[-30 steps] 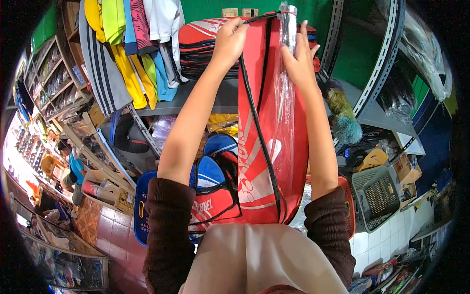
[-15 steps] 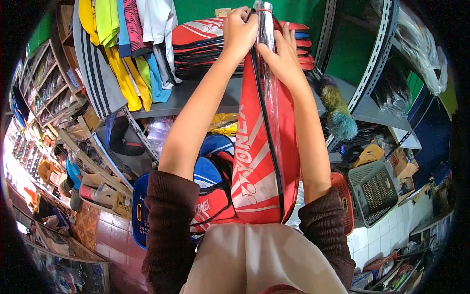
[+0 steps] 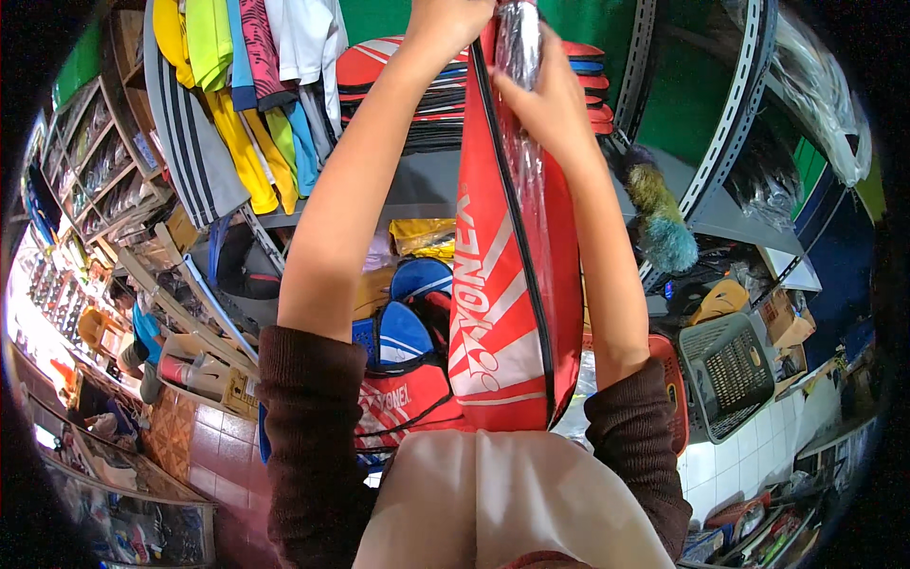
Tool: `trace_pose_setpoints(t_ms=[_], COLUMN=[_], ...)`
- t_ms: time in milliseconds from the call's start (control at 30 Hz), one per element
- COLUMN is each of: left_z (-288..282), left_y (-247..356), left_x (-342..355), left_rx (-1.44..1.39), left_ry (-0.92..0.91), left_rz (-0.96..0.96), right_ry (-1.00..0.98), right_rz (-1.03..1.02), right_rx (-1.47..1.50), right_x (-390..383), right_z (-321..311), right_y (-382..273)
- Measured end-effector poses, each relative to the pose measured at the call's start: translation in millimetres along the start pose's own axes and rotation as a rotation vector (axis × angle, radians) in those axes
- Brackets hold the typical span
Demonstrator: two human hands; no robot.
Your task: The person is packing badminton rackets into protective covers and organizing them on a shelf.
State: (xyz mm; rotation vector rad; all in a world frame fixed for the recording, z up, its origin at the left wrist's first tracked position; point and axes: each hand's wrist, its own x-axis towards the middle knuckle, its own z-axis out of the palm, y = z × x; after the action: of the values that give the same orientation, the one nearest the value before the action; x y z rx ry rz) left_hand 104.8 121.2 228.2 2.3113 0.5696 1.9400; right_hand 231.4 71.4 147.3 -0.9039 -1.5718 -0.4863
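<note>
A long red and white racket bag [image 3: 495, 322] with black zip edging stands upright against my lap, its narrow end pointing away. From its opening sticks a handle wrapped in clear plastic [image 3: 518, 45], likely a racket's; the rest is inside the bag. My left hand [image 3: 449, 19] is closed at the bag's narrow top, its fingertips partly cut off by the upper edge of the view. Around the wrapped handle and the bag's right side, my right hand [image 3: 548, 100] is closed, thumb on the left and fingers on the right.
Behind the bag, a grey shelf [image 3: 379, 185] carries a stack of red racket bags [image 3: 370, 71]. Shirts [image 3: 251, 95] hang at left. Blue and red bags [image 3: 408, 332] lie low beside my left arm. A grey basket [image 3: 725, 375] and a feather duster [image 3: 664, 228] are at right.
Both hands and the wrapped handle have moved up and away, toward the top of the view. The right hand's fingers have closed in from a wider spread.
</note>
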Motion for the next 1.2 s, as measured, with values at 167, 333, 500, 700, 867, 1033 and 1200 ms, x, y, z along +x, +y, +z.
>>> trace_pose_setpoints(t_ms=[167, 333, 500, 700, 867, 1033, 1200], left_z=[-23, -21, -8, 6, 6, 7, 14], left_y=[11, 10, 12, -6, 10, 11, 22], left_x=[1, 4, 6, -5, -18, -23, -23], left_rx=[0.047, 0.062, 0.118, -0.132, -0.046, 0.198, 0.251], left_ry=[0.059, 0.119, 0.079, 0.22, 0.254, 0.224, 0.15], left_rz=[0.112, 0.108, -0.021, 0.03, -0.015, 0.24, 0.299], right_ry=[0.022, -0.077, -0.104, -0.264, -0.393, -0.195, 0.118], right_rz=[0.064, -0.021, -0.06, 0.021, -0.088, 0.104, 0.082], right_rx=[0.196, 0.169, 0.081, 0.289, 0.631, 0.365, 0.348], right_x=[32, 59, 64, 79, 79, 87, 79], right_z=[-9, -5, -30, -30, -27, 7, 26], right_y=[-34, -18, -21, -11, 2, 32, 48])
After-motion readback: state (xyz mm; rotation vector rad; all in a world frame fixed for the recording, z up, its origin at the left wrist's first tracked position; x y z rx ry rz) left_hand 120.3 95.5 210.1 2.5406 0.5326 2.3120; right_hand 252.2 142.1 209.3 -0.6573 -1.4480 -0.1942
